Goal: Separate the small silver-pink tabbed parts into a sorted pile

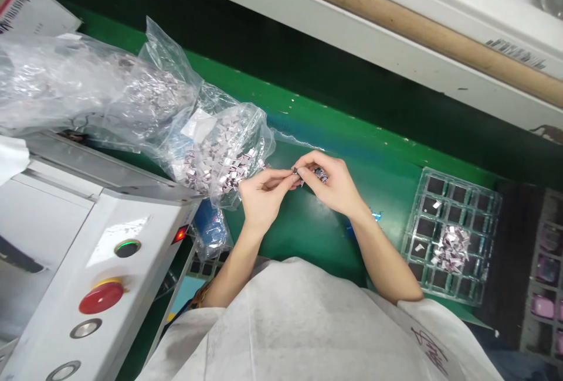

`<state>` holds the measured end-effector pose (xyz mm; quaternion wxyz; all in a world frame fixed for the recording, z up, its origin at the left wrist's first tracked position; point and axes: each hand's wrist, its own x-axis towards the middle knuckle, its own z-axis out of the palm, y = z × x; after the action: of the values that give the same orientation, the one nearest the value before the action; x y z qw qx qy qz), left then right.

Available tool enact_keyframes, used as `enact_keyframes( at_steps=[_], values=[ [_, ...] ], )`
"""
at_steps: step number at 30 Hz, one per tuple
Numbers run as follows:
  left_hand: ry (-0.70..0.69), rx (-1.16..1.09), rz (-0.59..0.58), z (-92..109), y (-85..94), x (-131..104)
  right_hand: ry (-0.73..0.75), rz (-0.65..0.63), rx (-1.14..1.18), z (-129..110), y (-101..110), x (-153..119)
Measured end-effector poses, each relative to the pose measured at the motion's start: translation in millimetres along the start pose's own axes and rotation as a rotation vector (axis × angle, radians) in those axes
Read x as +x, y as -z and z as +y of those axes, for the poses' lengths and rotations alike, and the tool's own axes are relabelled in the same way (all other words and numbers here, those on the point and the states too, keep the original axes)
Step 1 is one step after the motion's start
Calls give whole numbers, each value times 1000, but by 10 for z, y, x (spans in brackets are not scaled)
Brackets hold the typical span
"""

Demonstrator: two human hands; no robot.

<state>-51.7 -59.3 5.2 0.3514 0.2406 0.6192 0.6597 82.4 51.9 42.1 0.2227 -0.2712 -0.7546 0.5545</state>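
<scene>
Over the green work surface (308, 228), my left hand (266, 194) and my right hand (329, 182) meet with their fingertips together. A small dark piece (295, 170) is pinched between them; it is too small to make out its kind. Several tiny silvery pieces (319, 174) show under the curled fingers of my right hand. Just left of my left hand lies an open clear plastic bag (237, 135) with a heap of small silvery-white pieces (235, 171) at its mouth.
Right of me sits a clear compartment tray (455, 193) with a pile of small pieces (453, 249) on it. A larger filled plastic bag (101, 88) lies at the back left. The white machine (145, 217) with a red button (102, 297) stands at the left. A shelf edge (396, 47) crosses above.
</scene>
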Motion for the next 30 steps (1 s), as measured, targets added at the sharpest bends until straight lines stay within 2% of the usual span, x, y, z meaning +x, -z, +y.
enact_keyframes(
  at_steps=[14,17,22,25,30],
  values=[
    [-1,-3,14,-42,-31,-31,9,40,-78,52,-4,2],
    [-2,5,-12,-57,-27,-38,26,45,-46,84,13,16],
    [-3,61,-107,-71,42,-44,21,-47,-55,102,84,12],
    [-85,247,-95,-67,176,-17,26,0,-165,120,127,0],
    [-312,769,51,-43,452,56,-19,9,-370,226,179,14]
  ],
)
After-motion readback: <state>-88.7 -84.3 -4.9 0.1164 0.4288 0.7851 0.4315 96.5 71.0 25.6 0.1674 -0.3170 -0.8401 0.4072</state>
